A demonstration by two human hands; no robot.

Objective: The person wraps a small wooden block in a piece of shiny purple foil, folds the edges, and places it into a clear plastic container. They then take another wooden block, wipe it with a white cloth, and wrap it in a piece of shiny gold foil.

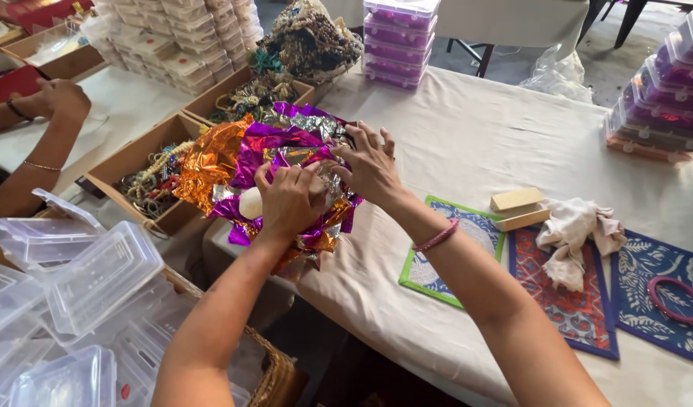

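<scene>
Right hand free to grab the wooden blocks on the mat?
Probably not at once: the right hand is busy in the crinkled foil pile with the left hand. The path to the wooden blocks looks unobstructed, bare cloth and mat between.

Both hands [328, 185] in shiny foil sheets [275, 151], table edge.
</scene>
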